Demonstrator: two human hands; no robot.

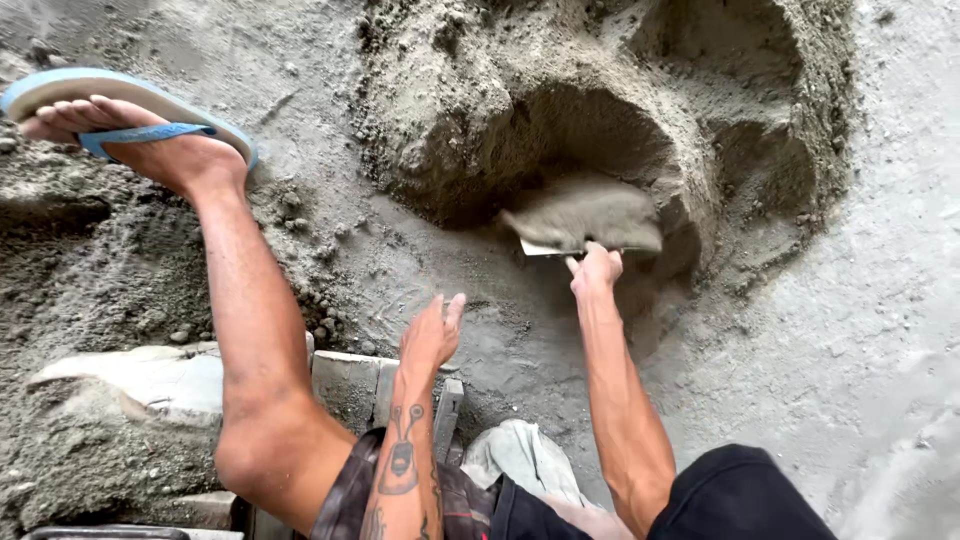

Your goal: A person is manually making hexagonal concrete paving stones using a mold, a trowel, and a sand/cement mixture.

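Note:
My right hand (596, 270) grips the handle of a trowel (545, 247) whose blade carries a heap of grey mortar (588, 213). The loaded blade sits at the mouth of a hollow dug into a big pile of sandy mortar (480, 110). My left hand (432, 332) hangs free over the ground with its fingers apart, holding nothing, a short way left of the trowel. My left leg stretches out to the upper left, its foot in a blue flip-flop (120, 100).
Pale concrete blocks (150, 375) lie at the lower left, partly crusted with mortar. A crumpled light cloth (520, 455) lies between my knees. Smooth grey floor (880, 330) runs along the right side, and loose damp mortar covers the ground at left.

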